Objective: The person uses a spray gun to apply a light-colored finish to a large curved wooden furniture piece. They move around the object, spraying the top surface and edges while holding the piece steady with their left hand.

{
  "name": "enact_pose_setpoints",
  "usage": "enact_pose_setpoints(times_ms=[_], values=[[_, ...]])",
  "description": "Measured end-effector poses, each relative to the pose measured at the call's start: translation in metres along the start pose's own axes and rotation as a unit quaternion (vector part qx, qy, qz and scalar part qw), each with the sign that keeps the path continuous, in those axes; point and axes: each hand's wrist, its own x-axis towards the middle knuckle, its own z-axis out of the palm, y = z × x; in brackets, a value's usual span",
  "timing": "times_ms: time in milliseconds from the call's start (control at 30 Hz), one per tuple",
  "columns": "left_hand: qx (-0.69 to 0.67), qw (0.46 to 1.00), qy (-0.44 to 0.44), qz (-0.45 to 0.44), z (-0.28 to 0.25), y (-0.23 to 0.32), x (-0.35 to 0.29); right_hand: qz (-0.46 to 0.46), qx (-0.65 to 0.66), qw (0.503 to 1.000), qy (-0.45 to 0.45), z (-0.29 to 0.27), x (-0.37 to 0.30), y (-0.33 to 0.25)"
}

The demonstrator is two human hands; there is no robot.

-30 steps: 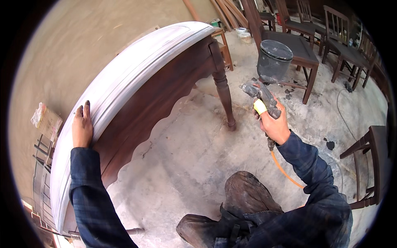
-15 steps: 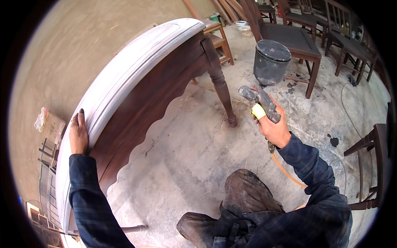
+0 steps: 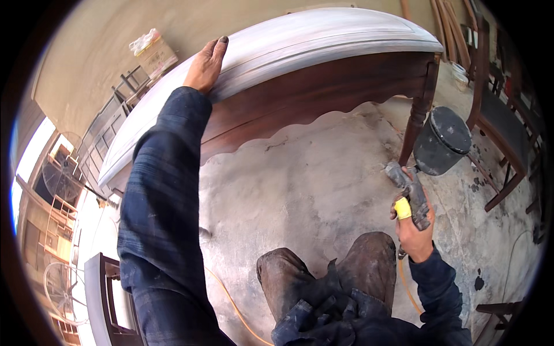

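Observation:
A half-round table with a whitish, dusty-looking top (image 3: pixel 311 37) and a dark brown scalloped apron (image 3: pixel 323 86) spans the view before me. My left hand (image 3: pixel 205 68) rests on the rim of the top at the left, its visible fingers stretched out. Low on the right, my right hand (image 3: pixel 416 239) is wrapped round a dark grey hand tool (image 3: pixel 414 199) fed by an orange hose (image 3: pixel 408 288). Something yellow (image 3: pixel 403 208) covers part of one of its digits. The tool is apart from the table, near a turned leg (image 3: pixel 416 124); its exact kind is unclear.
Beside that leg stands a black bucket (image 3: pixel 442 144). Dark chairs (image 3: pixel 501 124) line the right side, and a dark wooden frame (image 3: pixel 104 300) is at the lower left. A box (image 3: pixel 156 55) sits behind the table. The orange hose runs over the concrete floor (image 3: pixel 288 190).
The view has swung left, so table, bucket and chairs appear farther right. My left hand stays on the table rim. My right hand still grips the tool, away from the table.

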Motion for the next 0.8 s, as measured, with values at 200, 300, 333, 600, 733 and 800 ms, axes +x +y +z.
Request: enact_pose_setpoints(times_ms=[200,300,333,600,733,800], values=[[0.173,0.980,-0.082,-0.047,-0.096,-0.070,-0.043,0.069,-0.022,0.992,-0.108,0.053,-0.004,-0.024],[0.128,0.985,-0.099,-0.062,-0.109,-0.089,-0.052,0.097,-0.002,0.983,-0.156,0.070,-0.005,-0.032],[0.112,0.987,-0.109,-0.049,-0.104,-0.080,-0.055,0.113,-0.006,0.980,-0.166,0.070,-0.005,-0.038],[0.113,0.981,-0.154,-0.030,-0.106,-0.082,-0.072,0.099,-0.047,0.993,-0.051,0.048,0.013,-0.079],[0.097,0.984,-0.147,-0.031,-0.095,-0.078,-0.075,0.124,-0.071,0.990,0.002,0.020,0.025,-0.125],[0.086,0.983,-0.149,-0.058,-0.105,-0.082,-0.078,0.152,-0.048,0.987,0.014,0.020,0.030,-0.151]])
